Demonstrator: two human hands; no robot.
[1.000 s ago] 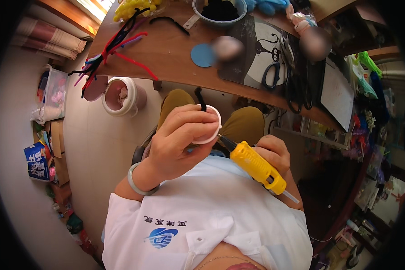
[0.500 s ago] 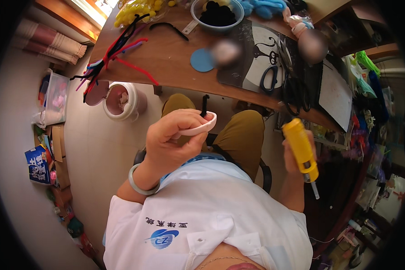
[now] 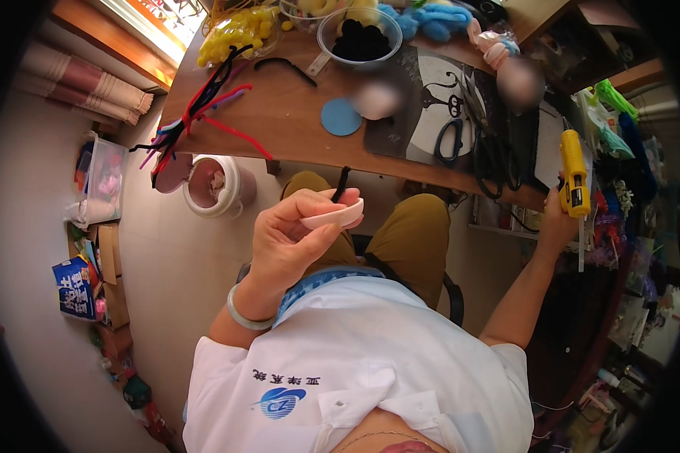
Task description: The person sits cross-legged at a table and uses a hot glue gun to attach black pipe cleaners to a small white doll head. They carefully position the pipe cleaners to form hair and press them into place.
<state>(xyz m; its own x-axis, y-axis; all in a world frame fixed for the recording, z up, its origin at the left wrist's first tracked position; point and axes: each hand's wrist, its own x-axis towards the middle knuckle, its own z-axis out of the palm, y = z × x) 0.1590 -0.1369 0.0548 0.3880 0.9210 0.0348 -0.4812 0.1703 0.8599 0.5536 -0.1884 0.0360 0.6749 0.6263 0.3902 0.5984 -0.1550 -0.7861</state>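
- My left hand (image 3: 291, 235) pinches a pale disc (image 3: 331, 220), tilted nearly edge-on, in front of the table (image 3: 283, 106); a black stem (image 3: 343, 182) stands up beside my fingertips.
- My right hand (image 3: 557, 220) grips a yellow glue gun (image 3: 573, 175) by the table's right end.
- On the table: pipe cleaners (image 3: 190, 121) left, blue circle (image 3: 340, 117) mid-front, scissors (image 3: 474, 102) right.

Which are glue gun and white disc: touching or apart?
Apart: the head view shows the glue gun in the right hand, well clear of the white disc in the left hand.
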